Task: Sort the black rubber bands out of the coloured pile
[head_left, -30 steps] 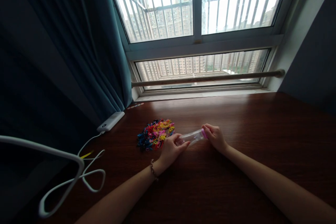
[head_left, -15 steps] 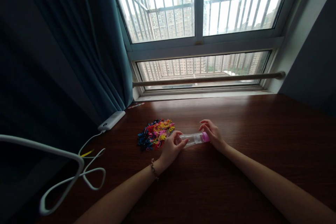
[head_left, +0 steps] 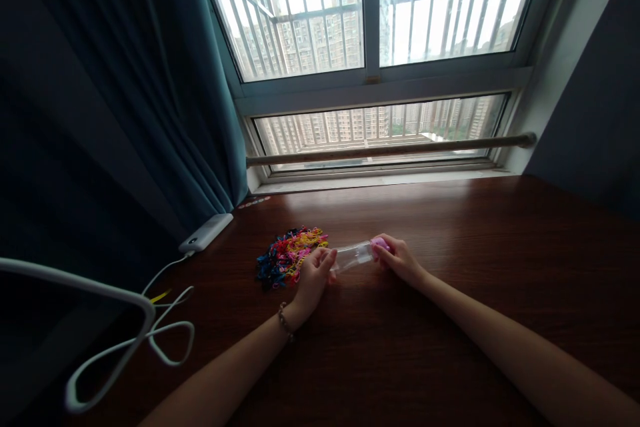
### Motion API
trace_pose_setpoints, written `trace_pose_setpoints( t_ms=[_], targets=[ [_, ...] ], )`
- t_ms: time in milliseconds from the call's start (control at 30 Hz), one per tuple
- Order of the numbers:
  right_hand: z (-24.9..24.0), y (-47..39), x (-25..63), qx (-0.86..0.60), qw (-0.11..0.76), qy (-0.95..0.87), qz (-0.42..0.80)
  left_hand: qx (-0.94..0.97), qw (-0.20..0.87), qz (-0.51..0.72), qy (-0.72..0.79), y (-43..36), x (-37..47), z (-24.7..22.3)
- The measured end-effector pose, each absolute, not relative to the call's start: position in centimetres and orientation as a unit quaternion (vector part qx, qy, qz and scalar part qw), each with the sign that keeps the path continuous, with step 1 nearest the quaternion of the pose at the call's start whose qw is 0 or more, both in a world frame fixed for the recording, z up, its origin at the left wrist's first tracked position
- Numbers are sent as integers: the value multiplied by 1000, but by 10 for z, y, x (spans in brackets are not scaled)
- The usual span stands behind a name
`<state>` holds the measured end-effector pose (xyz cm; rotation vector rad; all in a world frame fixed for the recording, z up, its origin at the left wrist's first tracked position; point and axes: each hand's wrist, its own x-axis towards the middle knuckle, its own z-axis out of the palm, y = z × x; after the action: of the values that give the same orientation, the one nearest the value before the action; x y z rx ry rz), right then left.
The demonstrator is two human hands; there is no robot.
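Observation:
A clear bottle (head_left: pixel 353 255) with a pink cap (head_left: pixel 379 247) lies sideways between my hands, cap to the right. My left hand (head_left: pixel 315 275) is closed round its left end. The fingers of my right hand (head_left: pixel 397 258) are wrapped round the pink cap. Just behind and to the left of my left hand is a heap of colourful small bands (head_left: pixel 290 255), in blue, red, pink and yellow; my hand hides its right front part.
On the dark wooden table (head_left: pixel 450 227), a white device (head_left: pixel 206 233) with a white cable (head_left: pixel 170 324) sits at the left by the blue curtain (head_left: pixel 200 113). A railing (head_left: pixel 390 151) crosses the window behind.
My right hand has closed on the pink cap, where its fingers were apart before. The bottle's cap end sits higher in view, and the whole view has shifted slightly.

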<state>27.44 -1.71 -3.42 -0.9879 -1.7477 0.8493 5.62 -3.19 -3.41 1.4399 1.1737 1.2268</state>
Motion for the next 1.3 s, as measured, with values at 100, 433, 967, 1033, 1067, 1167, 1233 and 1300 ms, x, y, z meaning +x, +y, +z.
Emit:
trace_pose_setpoints(
  t_ms=[100,433,967,1033,1067,1167,1233,1300],
  targets=[
    [-36,-18,274,-382,478,-696,377,562,470,503,459,-29,55,-35],
    [-38,-11,274,-331,511,-653,450,588,441,494,463,-29,57,-34],
    [-37,-13,275,-327,548,-667,385,603,446,450,485,-31,57,-36],
    [-37,-13,274,-320,547,-664,397,602,449,450,483,-31,57,-36],
    [-37,-13,274,-320,545,-663,401,601,450,451,483,-31,56,-35],
    [-37,-12,276,-348,540,-658,394,604,447,451,481,-32,57,-34],
    [-38,-11,277,-380,540,-649,379,612,442,452,475,-33,57,-33],
    [-38,-9,277,-391,540,-632,395,617,444,453,466,-33,59,-32]
  ],
)
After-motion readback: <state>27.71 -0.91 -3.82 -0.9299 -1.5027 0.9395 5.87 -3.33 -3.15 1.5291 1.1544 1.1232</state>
